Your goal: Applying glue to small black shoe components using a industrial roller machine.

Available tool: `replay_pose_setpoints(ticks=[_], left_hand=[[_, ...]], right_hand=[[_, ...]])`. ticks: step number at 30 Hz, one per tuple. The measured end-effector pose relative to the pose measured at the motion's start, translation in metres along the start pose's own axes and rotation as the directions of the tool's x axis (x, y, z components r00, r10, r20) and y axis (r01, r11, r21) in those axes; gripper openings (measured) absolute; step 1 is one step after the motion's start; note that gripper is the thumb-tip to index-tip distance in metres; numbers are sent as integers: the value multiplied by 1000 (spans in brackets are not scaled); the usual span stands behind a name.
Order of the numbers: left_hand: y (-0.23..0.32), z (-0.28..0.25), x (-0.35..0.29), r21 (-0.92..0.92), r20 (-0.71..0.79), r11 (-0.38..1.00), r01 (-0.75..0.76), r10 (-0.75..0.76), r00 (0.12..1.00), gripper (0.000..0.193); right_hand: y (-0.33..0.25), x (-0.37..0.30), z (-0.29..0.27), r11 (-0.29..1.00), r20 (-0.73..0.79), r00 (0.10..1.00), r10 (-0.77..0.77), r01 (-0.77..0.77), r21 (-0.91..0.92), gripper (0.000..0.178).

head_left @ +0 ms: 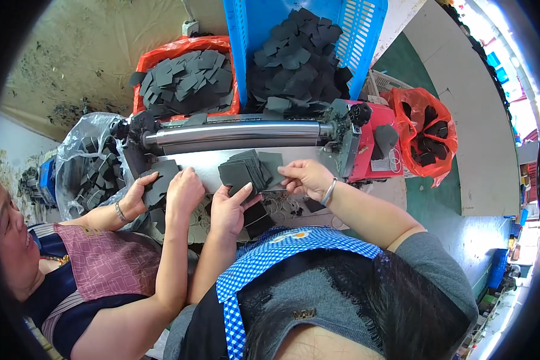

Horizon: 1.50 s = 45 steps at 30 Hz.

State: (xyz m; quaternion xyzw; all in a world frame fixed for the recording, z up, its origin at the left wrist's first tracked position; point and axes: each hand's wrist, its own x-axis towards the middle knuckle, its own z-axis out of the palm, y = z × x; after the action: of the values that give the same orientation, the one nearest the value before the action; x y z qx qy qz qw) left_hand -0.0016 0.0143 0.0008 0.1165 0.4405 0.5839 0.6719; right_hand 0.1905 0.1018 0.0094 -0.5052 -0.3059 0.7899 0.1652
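Note:
My left hand (pixel 229 210) is closed around a stack of dark grey, thin square pieces (pixel 240 170), thumb on the near side. Between the thumb and fingers of my right hand (pixel 308 179), a single grey square piece (pixel 272 165) is gripped by its right edge; it overlaps the stack's right side. Both hands are over the front of a bare metal plate (pixel 204 161). Just beyond the plate lies a shiny metal roller (pixel 234 133) on a machine. Some of my left fingers are hidden under the stack.
At my left a co-worker's hands (pixel 185 191) handle grey pieces (pixel 160 185). Behind the roller are a red-lined container (pixel 140 67) and a blue basket (pixel 366 36), both heaped with pieces. A clear bag (pixel 72 150) stands left, a red bag (pixel 447 129) right. Dark knobs (pixel 359 114) top the roller's ends.

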Motion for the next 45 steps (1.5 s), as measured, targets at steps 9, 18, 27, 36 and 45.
replay_pose_setpoints(ticks=[9, 18, 27, 36, 45], left_hand=[[2, 2, -2, 21, 19, 1000, 2, -2, 1000, 30], [1, 0, -4, -17, 1, 998, -62, 62, 998, 28], [-2, -1, -1, 26, -38, 997, -79, 80, 996, 24], [0, 0, -5, -42, 105, 997, 65, -60, 993, 25], [1, 0, -4, -29, 32, 998, 47, -46, 998, 28]], right_hand=[[3, -7, 10, 992, 97, 987, -127, 126, 12, 19], [12, 3, -4, 992, -31, 1000, -1, 5, 127, 14], [8, -4, 5, 961, 70, 991, -114, 128, -245, 20], [1, -8, 15, 985, 158, 978, -138, 152, -81, 20], [6, 3, 0, 999, -27, 999, 31, -30, 32, 19]])
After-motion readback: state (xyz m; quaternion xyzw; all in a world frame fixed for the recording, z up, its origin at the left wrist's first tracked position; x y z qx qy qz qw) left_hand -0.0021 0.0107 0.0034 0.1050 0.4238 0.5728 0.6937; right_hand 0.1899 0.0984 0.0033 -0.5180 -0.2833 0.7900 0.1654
